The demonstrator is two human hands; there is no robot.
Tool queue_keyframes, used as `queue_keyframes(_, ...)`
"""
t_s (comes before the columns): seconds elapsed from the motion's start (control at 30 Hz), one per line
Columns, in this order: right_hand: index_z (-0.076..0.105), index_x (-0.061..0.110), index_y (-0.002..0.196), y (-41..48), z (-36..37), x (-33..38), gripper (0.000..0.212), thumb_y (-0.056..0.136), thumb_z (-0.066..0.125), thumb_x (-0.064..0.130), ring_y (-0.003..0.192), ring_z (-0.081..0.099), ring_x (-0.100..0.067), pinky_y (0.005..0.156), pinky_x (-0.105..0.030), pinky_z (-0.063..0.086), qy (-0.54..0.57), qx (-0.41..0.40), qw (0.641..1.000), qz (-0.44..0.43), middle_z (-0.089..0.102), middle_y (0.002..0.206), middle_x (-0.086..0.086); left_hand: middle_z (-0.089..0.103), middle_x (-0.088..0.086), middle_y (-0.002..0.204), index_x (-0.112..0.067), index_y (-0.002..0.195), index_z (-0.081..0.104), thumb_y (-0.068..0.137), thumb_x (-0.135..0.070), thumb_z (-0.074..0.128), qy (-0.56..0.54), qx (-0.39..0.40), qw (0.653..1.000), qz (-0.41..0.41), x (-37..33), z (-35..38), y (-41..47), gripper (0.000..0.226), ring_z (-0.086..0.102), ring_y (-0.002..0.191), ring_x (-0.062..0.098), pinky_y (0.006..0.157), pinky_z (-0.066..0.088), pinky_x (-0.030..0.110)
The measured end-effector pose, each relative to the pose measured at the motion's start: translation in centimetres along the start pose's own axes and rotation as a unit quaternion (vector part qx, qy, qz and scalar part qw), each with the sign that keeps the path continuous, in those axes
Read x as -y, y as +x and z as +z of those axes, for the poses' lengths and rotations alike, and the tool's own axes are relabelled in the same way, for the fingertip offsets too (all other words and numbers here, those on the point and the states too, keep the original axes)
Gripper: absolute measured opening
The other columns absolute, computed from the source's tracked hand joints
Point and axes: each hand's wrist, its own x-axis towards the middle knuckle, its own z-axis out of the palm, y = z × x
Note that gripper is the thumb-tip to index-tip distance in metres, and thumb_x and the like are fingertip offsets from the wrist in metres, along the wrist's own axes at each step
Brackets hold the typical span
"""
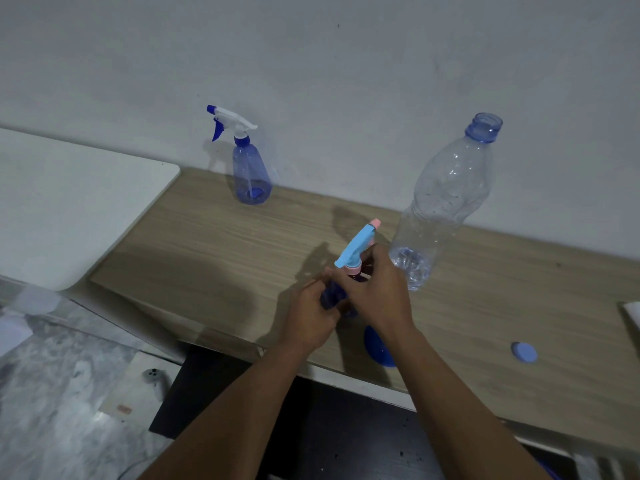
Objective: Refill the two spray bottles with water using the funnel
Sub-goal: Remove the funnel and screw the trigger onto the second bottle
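Both hands meet over the middle of the light wood-grain bench (194, 244) and hold a dark blue spray bottle (333, 296) with a light blue and pink trigger head. The left hand (308, 317) has its fingers curled round the bottle's body. The right hand (377, 292) closes round the neck, just under the pink collar. The long axis of this bottle is tilted, and the pink nozzle tip points up, away from the person and a little to the right, toward the wall (346, 64). A translucent blue spray bottle (251, 174) with a white and blue trigger head stands upright at the back of the bench, near the wall, and its nozzle points left. To the right stands a tall clear plastic water bottle (440, 209) with a blue neck, with its open mouth at the top. A blue round plastic funnel (375, 348) lies near the front edge of the bench and is partly hidden under the right wrist. A light blue round cap (524, 352) lies flat farther right. A white board (86, 209) adjoins the bench on the left.
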Motion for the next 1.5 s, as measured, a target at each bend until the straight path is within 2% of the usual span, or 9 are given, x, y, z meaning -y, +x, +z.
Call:
queue_keyframes(0.2,0.058,0.024,0.098,-0.5,0.0,-0.4,0.029,0.084,0.077,0.04,0.083,0.066,0.01,0.074,-0.027,0.057,0.044,-0.012,0.999,0.006,0.07,0.088,0.02,0.07,-0.009,0.114,-0.014,0.121,0.067,0.077,0.003,0.076,-0.039,0.012,0.999,0.029,-0.5,-0.1,0.0,0.049,0.066,0.107,0.003,0.091,0.047,0.013)
queue_keyframes(0.33,0.062,0.027,0.109,-0.7,0.2,-0.7,0.023,0.089,0.072,0.032,0.088,0.068,0.006,0.079,-0.03,0.058,0.044,-0.009,0.999,-0.015,0.071,0.091,0.021,0.069,-0.009,0.109,-0.014,0.118,0.068,0.077,0.0,0.077,-0.004,0.015,0.999,0.04,-0.6,-0.3,0.1,0.044,0.064,0.1,-0.004,0.084,0.044,0.006)
queue_keyframes(0.43,0.066,0.024,0.103,-0.8,0.1,-1.2,0.011,0.093,0.068,0.028,0.087,0.069,-0.003,0.079,-0.042,0.058,0.035,0.001,0.999,-0.032,0.073,0.09,0.012,0.069,-0.006,0.103,-0.016,0.11,0.07,0.076,0.001,0.075,0.01,0.043,0.998,0.048,-0.4,-0.9,0.2,0.038,0.067,0.097,0.005,0.084,0.051,0.017)
queue_keyframes(0.6,0.057,0.024,0.102,-0.2,0.6,-0.5,0.031,0.085,0.075,0.043,0.081,0.067,-0.001,0.076,-0.037,0.057,0.021,0.001,1.0,0.013,0.069,0.085,0.017,0.064,-0.018,0.096,-0.025,0.106,0.066,0.072,0.006,0.075,0.039,0.066,0.994,0.077,-0.6,-1.8,0.6,0.046,0.062,0.09,-0.012,0.077,0.042,0.003)
queue_keyframes(0.73,0.055,0.024,0.095,0.0,1.1,-0.2,0.042,0.075,0.08,0.051,0.076,0.065,0.0,0.069,-0.034,0.056,0.009,-0.037,0.999,0.036,0.068,0.082,0.015,0.066,-0.011,0.103,-0.029,0.107,0.067,0.072,-0.006,0.08,0.027,0.066,0.996,0.057,-0.4,-1.9,0.6,0.043,0.064,0.094,-0.004,0.081,0.047,0.011)
queue_keyframes(0.83,0.053,0.025,0.093,-0.6,1.1,-0.5,0.034,0.08,0.072,0.051,0.076,0.067,-0.003,0.069,-0.037,0.057,0.024,-0.038,0.999,0.015,0.07,0.082,0.011,0.067,-0.001,0.116,-0.015,0.12,0.067,0.072,-0.004,0.075,0.014,0.07,0.996,0.054,-0.2,-1.9,0.7,0.05,0.065,0.104,0.001,0.087,0.051,0.017)
queue_keyframes(1.03,0.056,0.021,0.104,-1.1,1.1,-0.9,0.024,0.092,0.069,0.037,0.085,0.071,-0.001,0.075,-0.036,0.06,0.073,-0.035,0.997,-0.021,0.074,0.09,0.01,0.062,-0.017,0.113,-0.012,0.125,0.065,0.072,0.004,0.075,0.038,0.073,0.994,0.078,-0.8,-2.1,0.6,0.057,0.061,0.105,-0.01,0.086,0.044,0.005)
queue_keyframes(1.2,0.059,0.031,0.105,-1.2,1.4,-1.3,0.026,0.091,0.056,0.053,0.085,0.07,-0.008,0.075,-0.043,0.058,0.046,-0.04,0.997,-0.041,0.072,0.089,0.009,0.066,-0.008,0.109,-0.015,0.12,0.068,0.07,0.0,0.075,0.036,0.073,0.994,0.076,-0.9,-2.1,0.6,0.053,0.064,0.099,-0.004,0.084,0.047,0.008)
queue_keyframes(1.5,0.056,0.025,0.092,-0.9,2.2,-0.6,0.026,0.082,0.078,0.035,0.08,0.066,0.003,0.066,-0.017,0.052,0.066,-0.091,0.993,0.026,0.068,0.083,0.013,0.065,-0.008,0.12,-0.024,0.124,0.065,0.071,0.003,0.073,0.018,0.062,0.996,0.064,-0.6,-1.9,0.5,0.06,0.063,0.109,-0.001,0.093,0.051,0.018)
